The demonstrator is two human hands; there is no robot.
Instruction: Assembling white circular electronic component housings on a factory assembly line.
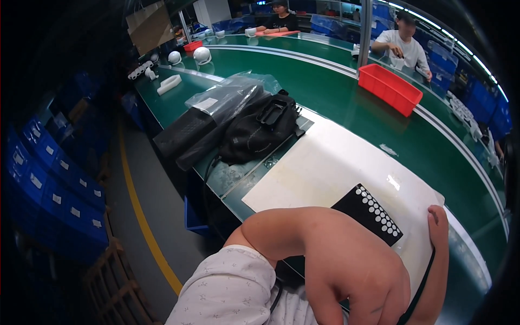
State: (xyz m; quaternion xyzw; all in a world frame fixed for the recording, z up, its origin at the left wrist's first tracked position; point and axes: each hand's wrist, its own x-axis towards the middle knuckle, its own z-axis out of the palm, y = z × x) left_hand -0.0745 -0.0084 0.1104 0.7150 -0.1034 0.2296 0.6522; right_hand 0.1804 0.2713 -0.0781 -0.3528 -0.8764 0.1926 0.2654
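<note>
My left arm reaches in from the lower edge, bent sharply. My left hand hangs large at the bottom, knuckles bent and fingers curled downward; the lower edge cuts off the fingertips and anything in them. At the right edge of a white board, my right hand is closed, fingers curled in; what they may hold is hidden. A black strap runs along my right forearm. Between the arms, partly behind my left arm, a black sheet with rows of round white stickers lies on the board.
Beyond the board lie a black bag and dark plastic-wrapped pieces. A red bin stands on the green worktop. White round housings sit far left. Two people work across the line. Blue crates stack at left.
</note>
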